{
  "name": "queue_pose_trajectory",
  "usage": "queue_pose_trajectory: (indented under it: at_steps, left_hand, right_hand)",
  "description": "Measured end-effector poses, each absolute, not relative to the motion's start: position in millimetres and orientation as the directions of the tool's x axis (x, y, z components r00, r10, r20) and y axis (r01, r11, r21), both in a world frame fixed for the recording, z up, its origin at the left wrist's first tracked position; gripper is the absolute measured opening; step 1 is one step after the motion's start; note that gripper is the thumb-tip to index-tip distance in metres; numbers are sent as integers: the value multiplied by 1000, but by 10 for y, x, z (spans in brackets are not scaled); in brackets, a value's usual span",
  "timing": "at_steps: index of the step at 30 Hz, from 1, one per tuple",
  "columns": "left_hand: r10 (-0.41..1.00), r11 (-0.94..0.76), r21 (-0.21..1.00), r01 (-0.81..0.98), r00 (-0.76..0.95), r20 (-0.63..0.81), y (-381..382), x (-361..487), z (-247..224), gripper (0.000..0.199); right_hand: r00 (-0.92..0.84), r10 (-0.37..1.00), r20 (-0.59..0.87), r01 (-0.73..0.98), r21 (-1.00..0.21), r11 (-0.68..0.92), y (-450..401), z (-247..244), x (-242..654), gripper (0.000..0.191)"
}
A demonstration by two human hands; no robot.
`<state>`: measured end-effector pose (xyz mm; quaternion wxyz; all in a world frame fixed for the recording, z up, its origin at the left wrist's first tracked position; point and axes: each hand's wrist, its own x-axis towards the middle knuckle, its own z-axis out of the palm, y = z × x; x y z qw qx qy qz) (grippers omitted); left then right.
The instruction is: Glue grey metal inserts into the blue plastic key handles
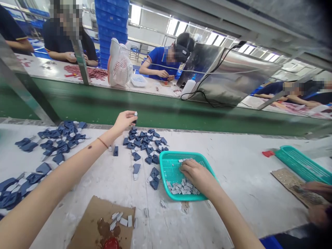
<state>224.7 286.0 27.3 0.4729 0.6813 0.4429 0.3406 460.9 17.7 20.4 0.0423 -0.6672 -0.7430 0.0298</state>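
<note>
My left hand (125,121) is raised over the far part of the table, its fingers pinching a small dark blue plastic part (134,121) with a light grey tip. Below it lies a loose pile of similar blue parts (145,140), many with light grey pieces attached. My right hand (195,174) reaches into a green plastic basket (166,193), fingers closed together; whatever is between them is hidden. Small light grey pieces (183,187) are heaped in the basket under this hand.
More blue parts (62,138) spread along the left side. A cardboard sheet (88,224) at the front bears grey pieces and a red blob (111,243). At the right, another person's hands (317,193) work near a second green basket (301,164). A green belt (155,110) runs behind.
</note>
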Motion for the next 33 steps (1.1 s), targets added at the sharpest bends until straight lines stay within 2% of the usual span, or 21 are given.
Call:
queue_pose_trajectory:
  at_steps: [3,8,11,14,19,23,33]
  left_hand:
    - [930,38,997,74,363,-63,2540,1963,360,20]
    - [876,316,941,-119,417,-241,1871,1386,470,7]
    - [849,427,887,-175,414,-328,1464,1099,507,14]
    - [835,515,811,-276,375,-402,1100,880,480,26]
    - [856,513,737,-441,331,-398,622,621,293,31]
    - [878,477,719,-505,303,-370,371,497,155,28]
    - [861,497,781,-377,320,-394,193,282,-7,30]
  right_hand:
    - [-106,994,8,990,-94,107,159,187,4589,27]
    - [-64,998,1,990,-124,63,121,144,4602,22]
    - [-25,1000,-1,990,-141,25,118,120,4633,19]
    - [-3,1000,20,989,-149,6,135,100,4643,24]
    - [-14,998,61,983,-181,25,200,94,4548,32]
    - [-33,999,38,971,-235,41,230,100,4440,30]
    - [102,995,7,944,-316,-95,156,108,4415,34]
